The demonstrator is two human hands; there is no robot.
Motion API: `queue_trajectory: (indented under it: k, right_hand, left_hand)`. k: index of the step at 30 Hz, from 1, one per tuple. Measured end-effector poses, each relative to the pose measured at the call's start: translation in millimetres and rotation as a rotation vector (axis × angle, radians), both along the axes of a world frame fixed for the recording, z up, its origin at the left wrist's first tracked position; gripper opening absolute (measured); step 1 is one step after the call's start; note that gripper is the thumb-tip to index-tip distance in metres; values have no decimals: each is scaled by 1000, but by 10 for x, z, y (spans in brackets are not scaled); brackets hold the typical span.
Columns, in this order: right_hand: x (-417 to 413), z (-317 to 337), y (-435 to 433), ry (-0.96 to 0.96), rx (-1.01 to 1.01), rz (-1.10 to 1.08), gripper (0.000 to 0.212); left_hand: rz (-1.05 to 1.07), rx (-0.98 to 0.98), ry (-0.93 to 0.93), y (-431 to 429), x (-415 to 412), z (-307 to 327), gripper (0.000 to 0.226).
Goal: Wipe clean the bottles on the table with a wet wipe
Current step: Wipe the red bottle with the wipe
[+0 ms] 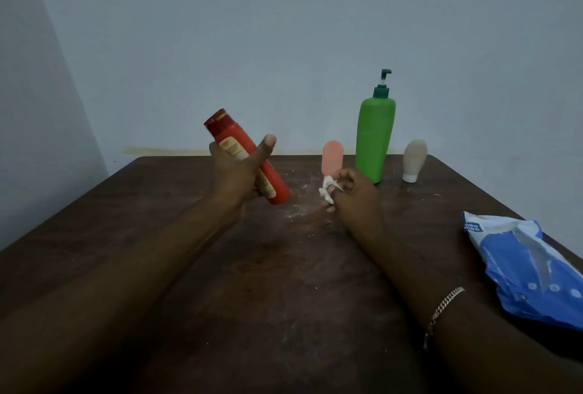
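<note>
My left hand [235, 172] grips a red bottle [244, 153] above the table, tilted with its cap up and to the left. To its right, my right hand [353, 191] holds a crumpled white wet wipe [327, 190] close to the tabletop. Behind that hand stands a small pink bottle [332, 156], its lower part hidden by my fingers. A tall green pump bottle [374, 138] stands upright beside it. Further right, a small beige bottle [414, 159] rests on its white cap.
The dark brown table [284, 267] carries white powder specks near the middle. A blue and white wet wipe pack [530, 267] lies at the right edge. A pale wall rises directly behind the table.
</note>
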State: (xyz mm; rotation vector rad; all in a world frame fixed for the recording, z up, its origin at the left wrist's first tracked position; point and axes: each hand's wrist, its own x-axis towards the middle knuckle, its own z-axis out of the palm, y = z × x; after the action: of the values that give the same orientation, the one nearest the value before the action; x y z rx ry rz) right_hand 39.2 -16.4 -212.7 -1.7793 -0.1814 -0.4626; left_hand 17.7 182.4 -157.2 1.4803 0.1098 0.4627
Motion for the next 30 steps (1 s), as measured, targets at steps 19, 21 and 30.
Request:
queue_trajectory:
  k: [19,21,30]
  right_hand:
    - [191,-61,-231,80,117,-187,24]
    - [218,-82,-226,78,127,-182,25]
    - [267,-125,-231,83,99,-183,29]
  left_hand:
    - [379,611,60,-693,1127,-224,103]
    - [404,618,66,-709,1161,-239,102]
    - [465,650,87,-775,1276,-253,101]
